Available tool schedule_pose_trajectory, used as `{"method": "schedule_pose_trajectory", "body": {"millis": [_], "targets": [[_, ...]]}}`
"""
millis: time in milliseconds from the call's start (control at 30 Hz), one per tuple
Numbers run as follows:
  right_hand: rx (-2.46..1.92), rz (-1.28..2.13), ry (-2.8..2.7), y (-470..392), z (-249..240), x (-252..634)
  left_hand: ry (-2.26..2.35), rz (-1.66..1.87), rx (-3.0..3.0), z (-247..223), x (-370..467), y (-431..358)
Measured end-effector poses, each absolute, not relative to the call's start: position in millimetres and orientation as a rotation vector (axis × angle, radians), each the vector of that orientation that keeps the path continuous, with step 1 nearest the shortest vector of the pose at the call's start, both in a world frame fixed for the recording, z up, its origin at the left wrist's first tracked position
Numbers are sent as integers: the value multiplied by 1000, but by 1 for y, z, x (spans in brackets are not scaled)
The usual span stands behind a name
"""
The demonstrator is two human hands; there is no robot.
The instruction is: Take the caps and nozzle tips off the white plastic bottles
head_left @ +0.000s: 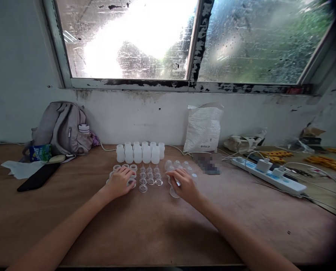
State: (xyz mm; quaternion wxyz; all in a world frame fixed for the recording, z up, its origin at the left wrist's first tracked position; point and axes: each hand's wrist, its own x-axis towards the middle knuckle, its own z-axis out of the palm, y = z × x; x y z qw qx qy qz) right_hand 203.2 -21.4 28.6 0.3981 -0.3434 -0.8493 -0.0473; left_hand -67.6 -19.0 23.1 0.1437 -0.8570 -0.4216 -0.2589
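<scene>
My left hand [120, 182] lies over a group of translucent white rings [133, 167], its fingers spread and resting on them. My right hand [185, 184] is at a cluster of clear domed caps [186, 165], thumb and fingers drawn together; whatever is between them is partly hidden. A wider translucent cap [174, 192] shows just below that hand. Between the hands stand rows of small clear plastic pieces with round flanges and thin tips [143, 188]. Behind them, frosted white bottles [138, 155] stand upright in two rows.
A grey backpack [63, 128], a black phone [38, 177] and a tissue [21, 169] are on the left. A white plastic bag [203, 128] leans on the wall behind. A power strip [280, 181] with plugs and cables lies right, near yellow parts [326, 162].
</scene>
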Motion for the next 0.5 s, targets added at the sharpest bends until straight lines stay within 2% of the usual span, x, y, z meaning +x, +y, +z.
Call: {"method": "schedule_pose_trajectory", "body": {"millis": [233,500], "targets": [[-771,-2,-2414,-45,3,175,-1262,-573,-2449,16,-75,-17],[-846,84,-2436,-48,-3,166,-1263,-700,-2538,19,-70,-20]]}}
